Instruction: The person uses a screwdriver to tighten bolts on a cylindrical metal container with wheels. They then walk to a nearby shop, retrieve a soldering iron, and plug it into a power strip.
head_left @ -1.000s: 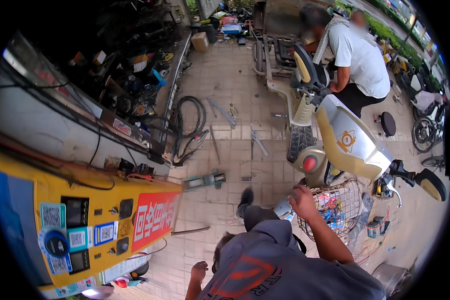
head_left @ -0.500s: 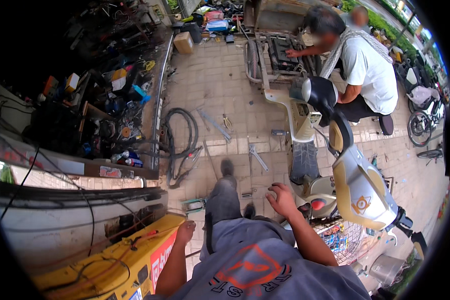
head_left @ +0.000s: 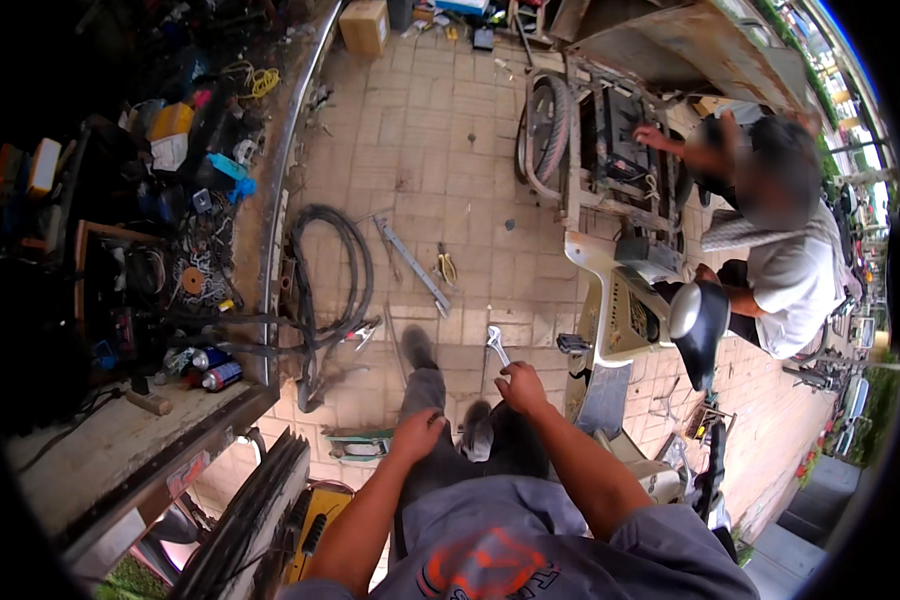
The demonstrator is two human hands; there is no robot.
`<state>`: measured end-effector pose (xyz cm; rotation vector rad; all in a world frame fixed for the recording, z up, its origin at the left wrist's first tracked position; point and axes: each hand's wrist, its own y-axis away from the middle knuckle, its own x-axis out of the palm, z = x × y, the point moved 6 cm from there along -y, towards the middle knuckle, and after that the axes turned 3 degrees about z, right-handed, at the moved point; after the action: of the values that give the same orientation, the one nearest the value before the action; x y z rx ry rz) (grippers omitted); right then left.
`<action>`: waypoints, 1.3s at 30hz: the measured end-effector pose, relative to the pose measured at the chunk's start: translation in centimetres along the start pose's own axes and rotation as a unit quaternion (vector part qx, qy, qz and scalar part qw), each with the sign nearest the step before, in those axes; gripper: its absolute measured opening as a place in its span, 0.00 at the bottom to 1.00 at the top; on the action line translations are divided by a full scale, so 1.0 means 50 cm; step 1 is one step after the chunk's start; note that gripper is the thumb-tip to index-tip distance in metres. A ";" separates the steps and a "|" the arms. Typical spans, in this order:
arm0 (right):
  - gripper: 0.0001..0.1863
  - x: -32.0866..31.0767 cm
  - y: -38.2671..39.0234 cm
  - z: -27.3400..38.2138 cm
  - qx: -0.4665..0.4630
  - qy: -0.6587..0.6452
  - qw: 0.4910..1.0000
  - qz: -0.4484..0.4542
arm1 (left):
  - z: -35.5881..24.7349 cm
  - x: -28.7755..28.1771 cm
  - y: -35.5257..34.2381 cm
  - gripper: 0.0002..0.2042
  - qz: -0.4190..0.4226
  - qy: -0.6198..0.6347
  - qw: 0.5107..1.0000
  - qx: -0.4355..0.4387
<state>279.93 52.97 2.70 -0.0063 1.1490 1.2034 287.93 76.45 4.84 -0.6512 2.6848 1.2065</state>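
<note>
My left hand (head_left: 419, 434) hangs over my left thigh, its fingers curled in and nothing seen in them. Ahead of my other thigh, my right hand (head_left: 522, 388) is held low with its fingers loosely bent and apart, holding nothing visible. Just beyond its fingertips in the picture, an adjustable wrench (head_left: 497, 345) lies on the paving, its handle end partly hidden by the hand. Farther off on the ground are yellow-handled pliers (head_left: 447, 266) and a long flat metal bar (head_left: 413, 267).
A stripped scooter frame (head_left: 625, 312) with a loose seat (head_left: 698, 330) stands at right. A person in a white shirt (head_left: 795, 270) crouches there, one hand near a black battery box (head_left: 625, 135). Black hose (head_left: 368, 270) coils at left beside a cluttered shop sill (head_left: 282, 150). A green metal piece (head_left: 360, 445) lies near my feet.
My view has moved forward and the wrench appears closer to my right hand. The scooter's handlebar front has left the view. My left hand has come in over my thigh.
</note>
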 end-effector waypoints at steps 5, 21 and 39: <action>0.15 0.127 -0.309 -0.007 0.016 -0.024 0.998 0.057 | 0.053 0.093 -0.181 0.17 0.054 0.103 0.992 -0.054; 0.21 0.578 -1.009 -0.260 0.109 0.178 0.978 0.002 | 0.140 0.228 -0.495 0.12 0.015 0.419 0.888 -0.190; 0.15 -0.267 -0.285 0.275 0.040 -0.446 0.797 0.406 | -0.313 -0.224 -0.313 0.15 -0.055 0.391 0.919 -0.029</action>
<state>300.86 44.84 10.77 1.1145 0.3054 1.6126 305.70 59.44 7.89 -1.5535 3.1415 1.1708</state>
